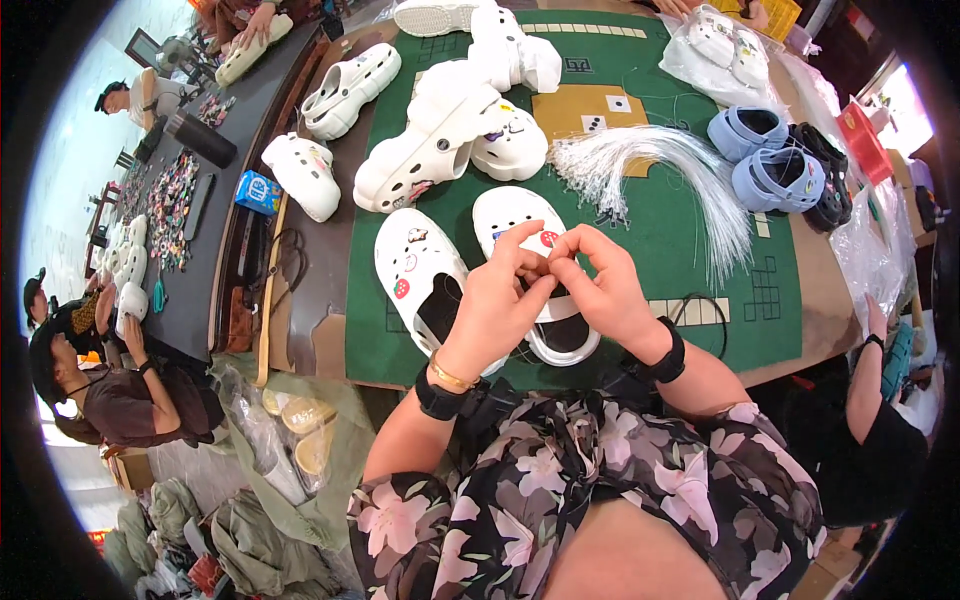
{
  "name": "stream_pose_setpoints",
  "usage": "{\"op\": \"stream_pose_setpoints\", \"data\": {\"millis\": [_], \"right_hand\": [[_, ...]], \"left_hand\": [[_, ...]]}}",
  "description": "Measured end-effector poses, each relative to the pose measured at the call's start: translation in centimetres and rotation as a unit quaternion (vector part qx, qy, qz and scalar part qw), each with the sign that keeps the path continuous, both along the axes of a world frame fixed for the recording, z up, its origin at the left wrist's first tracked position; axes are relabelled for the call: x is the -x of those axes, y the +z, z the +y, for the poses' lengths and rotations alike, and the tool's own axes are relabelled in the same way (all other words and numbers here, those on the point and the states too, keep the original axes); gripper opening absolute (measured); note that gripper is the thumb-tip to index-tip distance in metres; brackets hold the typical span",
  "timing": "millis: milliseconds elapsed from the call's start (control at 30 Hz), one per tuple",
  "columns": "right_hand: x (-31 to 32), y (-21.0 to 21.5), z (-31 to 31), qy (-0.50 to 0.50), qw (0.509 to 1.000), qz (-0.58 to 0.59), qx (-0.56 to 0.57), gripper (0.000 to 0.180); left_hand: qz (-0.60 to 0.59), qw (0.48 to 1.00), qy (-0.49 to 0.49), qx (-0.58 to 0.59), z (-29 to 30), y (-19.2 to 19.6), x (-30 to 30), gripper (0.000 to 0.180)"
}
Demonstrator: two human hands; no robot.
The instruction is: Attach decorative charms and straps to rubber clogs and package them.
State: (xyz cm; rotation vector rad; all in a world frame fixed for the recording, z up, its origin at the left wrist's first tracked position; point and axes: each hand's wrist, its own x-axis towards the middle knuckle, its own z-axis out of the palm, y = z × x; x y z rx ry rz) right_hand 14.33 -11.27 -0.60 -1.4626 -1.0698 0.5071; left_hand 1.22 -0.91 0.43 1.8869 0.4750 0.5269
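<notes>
Two white clogs lie side by side in front of me on a green mat (640, 245). The left clog (398, 250) carries a strawberry charm and other small charms. Over the right clog (505, 212), which has a red charm near its toe, my two hands meet. My left hand (503, 300) pinches with thumb and forefinger. Close against it, my right hand (607, 292) is also closed in a pinch; whatever the fingertips hold is too small to make out. A bundle of thin white plastic strands (665, 170) fans out beyond my right hand.
More white clogs (430, 130) are heaped at the far left, with one single clog (303, 178) at the edge. Blue clogs (778, 180) stand at the right beside black ones (830, 200). Bagged clogs (718, 50) lie farther back. People work at a dark table (225, 185) to the left.
</notes>
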Motion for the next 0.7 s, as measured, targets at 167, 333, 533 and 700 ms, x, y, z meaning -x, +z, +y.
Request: {"op": "stream_pose_setpoints", "data": {"millis": [167, 333, 533, 700], "right_hand": [[-0.1, -0.4, 0.0, 0.011, 1.000, 0.022, -0.011, 0.007], [-0.2, -0.7, -0.2, 0.013, 1.000, 0.027, -0.001, 0.010], [-0.1, -0.7, -0.7, -0.024, 0.999, 0.029, -0.008, 0.009], [-0.1, -0.5, -1.0, -0.012, 0.995, -0.093, -0.018, 0.008]], "left_hand": [[-0.026, 0.994, 0.010, 0.110, 0.3, -1.2, 0.3, 0.024], [0.001, 0.992, 0.044, 0.119, 0.0, -1.0, 0.4, 0.010], [-0.009, 0.989, 0.070, 0.128, 0.2, -0.9, 0.7, 0.009], [-0.029, 0.990, 0.088, 0.108, 0.0, -1.1, 0.6, 0.007]]}}
